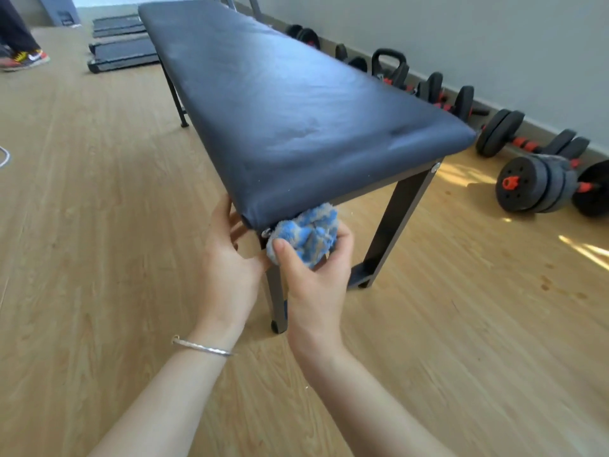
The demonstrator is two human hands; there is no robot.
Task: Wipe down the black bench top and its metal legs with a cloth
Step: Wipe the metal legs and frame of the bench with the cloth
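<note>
The long black padded bench top (280, 103) runs from the near middle toward the far left. Its dark metal legs show beneath the near end: one near leg (276, 291) directly behind my hands, another (398, 219) to the right. My right hand (313, 278) grips a bunched blue and grey cloth (308, 237) and holds it against the frame just under the bench's near edge, at the top of the near leg. My left hand (227, 258) touches the bench's near left corner with its fingers reaching under the edge. A silver bracelet circles my left wrist.
Several black dumbbells (540, 189) and a kettlebell (389, 65) line the grey wall on the right. Folded grey mats (122, 44) lie on the wooden floor beyond the bench. Another person's sneakers (24, 59) stand at the far left.
</note>
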